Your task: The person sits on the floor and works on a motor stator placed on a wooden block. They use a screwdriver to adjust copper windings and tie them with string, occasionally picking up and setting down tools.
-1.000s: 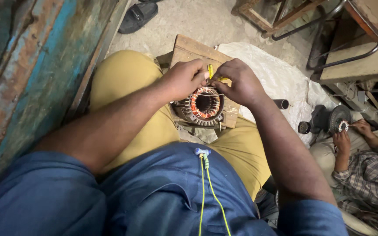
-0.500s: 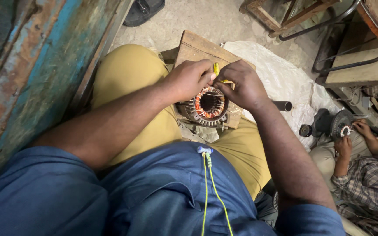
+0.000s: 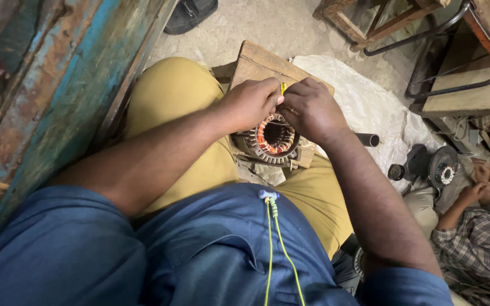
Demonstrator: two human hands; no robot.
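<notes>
Resting on a worn wooden block between the person's knees, the round metal motor stator with copper-orange windings sits with its bore opening upward toward the camera, so its long axis runs roughly straight up out of the block. Both hands meet at the far rim of that ring, the side away from the body. The left hand comes in from the left over the yellow-trousered thigh, its fingers curled and closed down at the rim; the right hand comes in from the right, fingers likewise bunched tight. Between the two sets of fingertips a thin yellow strip stands up, nearly upright, pinched where the hands touch; which hand actually has hold of it cannot be told, since the fingertips hide the grip. The strip lies just above the winding slots, in line with the stator's far edge, so it points down toward the slots rather than across them. Both hands are equally close to it, thumbs almost touching.

A crumpled white plastic sheet lies on the floor to the right of the block, with a short dark tube on it. Farther right another person's hand rests near a second round motor part, well apart from this work. A thin yellow-green cord hangs down the blue shirt.
</notes>
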